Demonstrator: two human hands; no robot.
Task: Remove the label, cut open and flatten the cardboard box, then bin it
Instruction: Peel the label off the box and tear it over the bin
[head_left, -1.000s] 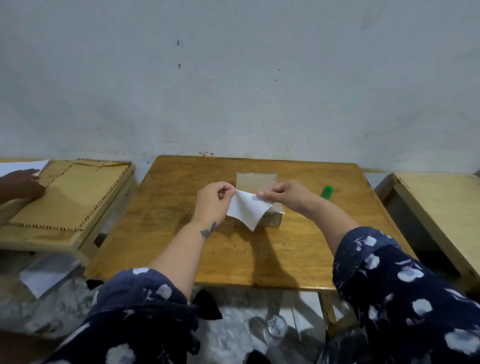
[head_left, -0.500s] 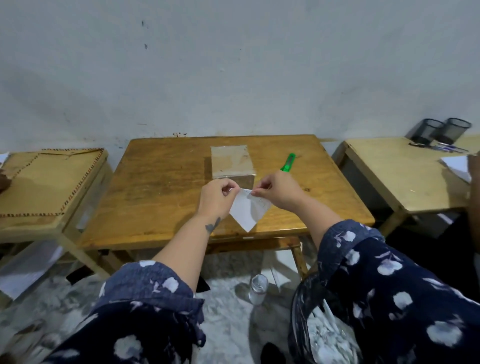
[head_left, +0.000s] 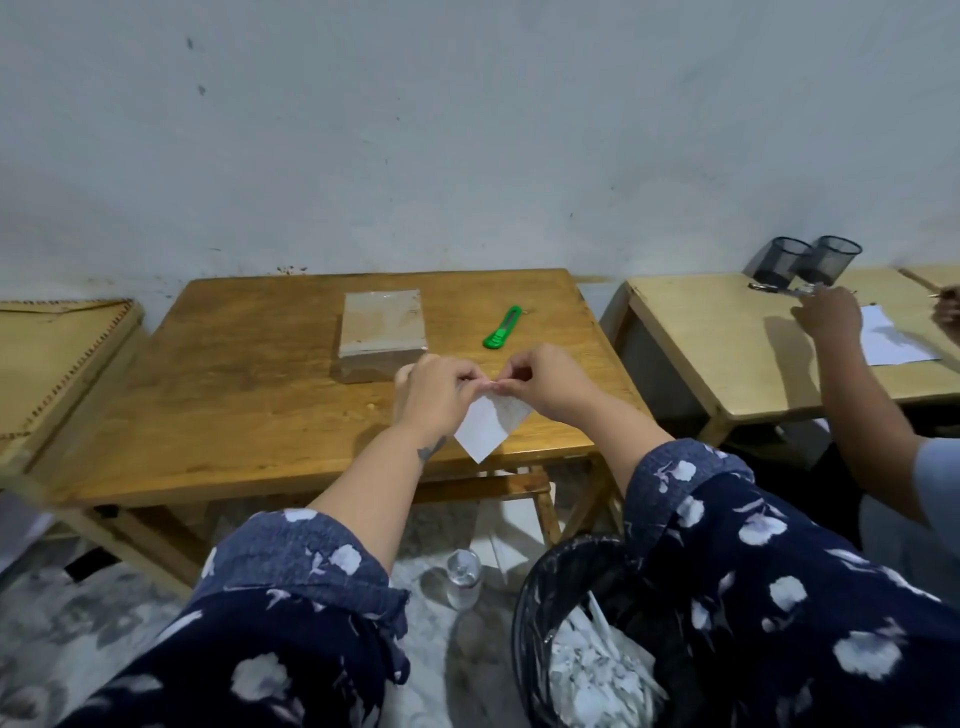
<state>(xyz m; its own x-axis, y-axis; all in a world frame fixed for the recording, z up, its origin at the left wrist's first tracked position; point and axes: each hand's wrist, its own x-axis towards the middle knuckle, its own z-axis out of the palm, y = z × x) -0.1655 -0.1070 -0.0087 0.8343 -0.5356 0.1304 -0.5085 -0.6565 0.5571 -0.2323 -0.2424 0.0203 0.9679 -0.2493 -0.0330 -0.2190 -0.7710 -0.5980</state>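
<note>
A small brown cardboard box (head_left: 382, 330) lies flat on the wooden table (head_left: 249, 405), behind my hands. My left hand (head_left: 434, 397) and my right hand (head_left: 550, 387) pinch the top edge of a white label (head_left: 488, 428), which hangs as a folded diamond over the table's near edge, clear of the box. A green utility knife (head_left: 503, 327) lies on the table to the right of the box. A black bin (head_left: 566, 639) lined with a bag and holding white paper scraps stands on the floor at the lower right, partly hidden by my right sleeve.
A clear plastic bottle (head_left: 464, 571) stands on the floor under the table. Another person's hand (head_left: 826, 317) rests on the pale table (head_left: 727, 353) at right, beside white paper (head_left: 888, 338) and black mesh pen cups (head_left: 808, 262). A third table (head_left: 52, 358) stands left.
My hands have drawn the label away from the box toward me and brought its corners together. The view has tilted down and right, revealing the bin and the neighbour's hand.
</note>
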